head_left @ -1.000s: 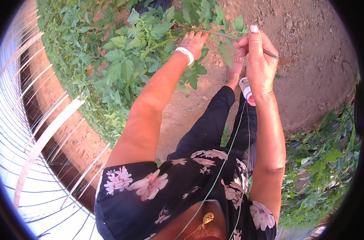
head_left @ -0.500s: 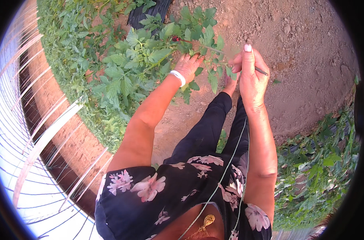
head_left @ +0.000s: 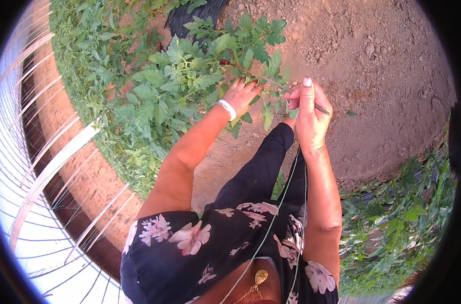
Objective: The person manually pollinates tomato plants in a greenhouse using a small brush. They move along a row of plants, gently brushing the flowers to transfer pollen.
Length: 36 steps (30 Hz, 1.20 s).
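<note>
A leafy tomato plant (head_left: 162, 86) spreads out in front of me. My left hand (head_left: 239, 97), with a white band at the wrist, reaches into its right side. Its fingers are stretched out against the leaves, and some fingertips are hidden by foliage. To the right, over bare soil, my right hand (head_left: 311, 109) pinches a thin stick (head_left: 266, 78) between thumb and fingers. The stick slants up and left over my left hand. Its dark red tip (head_left: 224, 62) lies among the plant's leaves; whether it touches a stem cannot be told.
Bare brown soil (head_left: 362, 91) stretches to the right of the plant. More green plants (head_left: 402, 228) grow at lower right. Black plastic sheeting (head_left: 195, 17) shows at the top. Pale curved strips (head_left: 53, 177) and a white cover line the left side. A cord hangs down my front.
My right hand has shifted a little down and left with the stick. The stick's tip stays among the same leaves, and my left hand remains nearly in place.
</note>
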Motion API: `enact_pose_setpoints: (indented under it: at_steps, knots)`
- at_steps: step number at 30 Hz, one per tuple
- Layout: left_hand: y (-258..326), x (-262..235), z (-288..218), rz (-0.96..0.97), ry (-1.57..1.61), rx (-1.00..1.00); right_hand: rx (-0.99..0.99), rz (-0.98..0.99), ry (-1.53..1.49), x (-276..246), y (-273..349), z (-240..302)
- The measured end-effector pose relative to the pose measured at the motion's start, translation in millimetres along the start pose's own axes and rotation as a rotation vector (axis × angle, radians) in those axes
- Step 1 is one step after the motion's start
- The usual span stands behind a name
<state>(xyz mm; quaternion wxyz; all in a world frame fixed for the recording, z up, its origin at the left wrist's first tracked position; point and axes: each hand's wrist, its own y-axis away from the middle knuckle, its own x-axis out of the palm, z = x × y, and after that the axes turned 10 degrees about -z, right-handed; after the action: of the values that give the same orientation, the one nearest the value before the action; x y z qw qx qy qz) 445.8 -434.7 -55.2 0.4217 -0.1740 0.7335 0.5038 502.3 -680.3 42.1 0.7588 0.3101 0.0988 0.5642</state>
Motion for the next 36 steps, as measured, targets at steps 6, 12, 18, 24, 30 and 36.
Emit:
enact_pose_setpoints:
  at_steps: [6,12,18,24,30,36]
  knots:
    - [4.7,7.8,3.5,-0.04,-0.006,0.033,-0.086,0.006,-0.008,-2.7,7.7,10.0]
    - [7.7,9.8,2.1,-0.011,0.008,0.019,-0.063,0.023,0.083,2.7,15.0,15.3]
    - [11.9,9.5,-0.3,0.108,0.044,-0.039,-0.146,0.103,0.091,1.0,32.6,25.7]
    - [13.0,12.2,-0.9,0.021,0.04,-0.013,-0.106,0.178,0.181,6.9,36.4,22.2]
    - [13.0,3.1,-7.6,0.045,0.049,-0.065,-0.091,0.07,0.107,4.4,43.9,33.3]
    - [18.5,-16.8,-21.4,-0.139,0.123,-0.184,-0.136,-0.171,0.019,-19.8,64.7,80.2]
